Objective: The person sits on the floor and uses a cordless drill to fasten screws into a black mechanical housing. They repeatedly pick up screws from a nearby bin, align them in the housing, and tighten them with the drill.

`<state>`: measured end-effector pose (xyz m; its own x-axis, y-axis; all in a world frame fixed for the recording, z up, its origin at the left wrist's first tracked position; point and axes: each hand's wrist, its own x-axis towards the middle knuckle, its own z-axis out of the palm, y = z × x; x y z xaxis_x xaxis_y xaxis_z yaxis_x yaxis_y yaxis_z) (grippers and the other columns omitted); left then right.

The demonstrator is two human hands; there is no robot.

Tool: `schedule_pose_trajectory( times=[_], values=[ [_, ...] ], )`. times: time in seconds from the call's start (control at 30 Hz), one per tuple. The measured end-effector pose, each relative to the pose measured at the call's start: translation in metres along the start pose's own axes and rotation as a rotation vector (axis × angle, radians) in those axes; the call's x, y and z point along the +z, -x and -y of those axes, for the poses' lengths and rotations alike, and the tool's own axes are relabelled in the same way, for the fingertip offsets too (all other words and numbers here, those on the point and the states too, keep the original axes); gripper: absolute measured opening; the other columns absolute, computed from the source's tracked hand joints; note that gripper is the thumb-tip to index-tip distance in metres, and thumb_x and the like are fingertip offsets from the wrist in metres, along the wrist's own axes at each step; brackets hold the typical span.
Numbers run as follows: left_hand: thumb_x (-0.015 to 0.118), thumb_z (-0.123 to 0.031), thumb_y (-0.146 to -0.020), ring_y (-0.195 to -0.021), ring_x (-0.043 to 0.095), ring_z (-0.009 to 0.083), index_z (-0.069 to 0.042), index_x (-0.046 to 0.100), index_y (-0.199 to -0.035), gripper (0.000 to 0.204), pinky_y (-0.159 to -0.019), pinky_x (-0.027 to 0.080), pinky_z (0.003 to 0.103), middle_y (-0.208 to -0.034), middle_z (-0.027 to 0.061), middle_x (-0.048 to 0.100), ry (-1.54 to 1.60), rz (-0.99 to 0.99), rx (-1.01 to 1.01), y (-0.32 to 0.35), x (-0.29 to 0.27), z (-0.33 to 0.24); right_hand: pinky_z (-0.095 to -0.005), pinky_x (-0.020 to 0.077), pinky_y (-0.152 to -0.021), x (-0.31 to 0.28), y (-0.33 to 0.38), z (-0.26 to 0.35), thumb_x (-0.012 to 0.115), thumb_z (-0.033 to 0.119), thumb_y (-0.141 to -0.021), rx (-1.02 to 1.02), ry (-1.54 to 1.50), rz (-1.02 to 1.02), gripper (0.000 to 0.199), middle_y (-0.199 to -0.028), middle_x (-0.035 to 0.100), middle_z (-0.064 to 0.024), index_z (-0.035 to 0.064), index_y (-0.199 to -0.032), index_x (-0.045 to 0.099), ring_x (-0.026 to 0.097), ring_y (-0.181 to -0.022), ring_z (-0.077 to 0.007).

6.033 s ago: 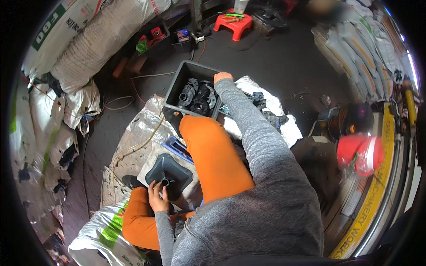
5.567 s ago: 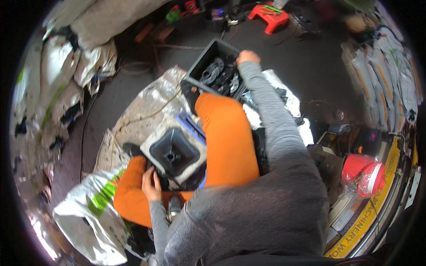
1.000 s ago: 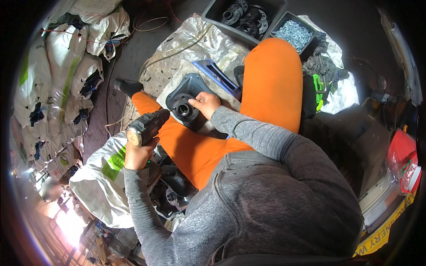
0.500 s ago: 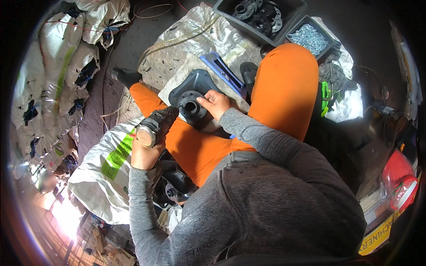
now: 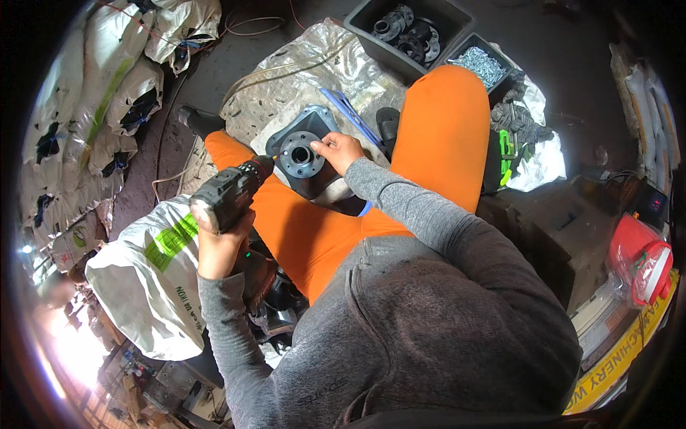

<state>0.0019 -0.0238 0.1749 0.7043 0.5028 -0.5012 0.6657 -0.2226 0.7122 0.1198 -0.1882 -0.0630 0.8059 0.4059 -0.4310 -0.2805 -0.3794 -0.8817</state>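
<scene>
One black pistol-shaped power drill (image 5: 230,191), one round dark-grey flanged disc (image 5: 287,163), two grey plastic bins (image 5: 386,56) beyond! The drill's long axis slants forward and rightward, nose at the upward-facing disc's left edge. Left hand (image 5: 223,247) grips the drill's handle; right hand (image 5: 341,152) pinches the disc, which sits just left of it.

Workshop, with drill (image 5: 230,191) and screws (image 5: 477,66)

The drill (image 5: 227,194) is left of the flange (image 5: 303,169), the bin (image 5: 384,53) beyond it, left of the screw tray (image 5: 503,75).
</scene>
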Motion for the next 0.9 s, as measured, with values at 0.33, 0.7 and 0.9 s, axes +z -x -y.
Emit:
schedule_pose_trajectory(
  times=[0.33, 0.7, 0.9],
  values=[
    [0.068, -0.001, -0.071, -0.087, 0.062, 0.0233, -0.001, 0.063, -0.101, 0.031, -0.083, 0.048, 0.035, -0.093, 0.0087, 0.065, -0.062, 0.114, 0.254, 0.064, 0.017, 0.035, -0.0152, 0.0373, -0.039, -0.054, 0.059, 0.026, 0.048, 0.01, -0.094, 0.601, -1.196, 0.449, 0.017, -0.117, 0.059, -0.0124, 0.0078, -0.112, 0.045, 0.062, -0.09, -0.0149],
    [0.069, -0.002, -0.071, -0.087, 0.062, 0.0229, 0.0, 0.06, -0.104, 0.034, -0.08, 0.048, 0.034, -0.095, 0.0104, 0.064, -0.027, 0.139, 0.273, 0.065, 0.027, 0.044, -0.0147, 0.0338, -0.039, -0.028, 0.077, 0.052, 0.049, 0.02, -0.097, 0.708, -1.354, 0.472, 0.011, -0.121, 0.058, -0.0064, 0.0108, -0.103, 0.046, 0.056, -0.077, -0.0035],
    [0.067, -0.002, -0.075, -0.071, 0.061, 0.0139, -0.001, 0.064, -0.098, 0.024, -0.065, 0.05, 0.029, -0.084, 0.005, 0.066, -0.099, 0.084, 0.36, 0.063, 0.027, 0.043, -0.0145, 0.0339, -0.038, -0.024, 0.078, 0.056, 0.05, 0.021, -0.096, 0.664, -1.237, 0.477, 0.014, -0.12, 0.059, -0.0089, 0.0087, -0.103, 0.048, 0.062, -0.081, -0.008]
  ],
)
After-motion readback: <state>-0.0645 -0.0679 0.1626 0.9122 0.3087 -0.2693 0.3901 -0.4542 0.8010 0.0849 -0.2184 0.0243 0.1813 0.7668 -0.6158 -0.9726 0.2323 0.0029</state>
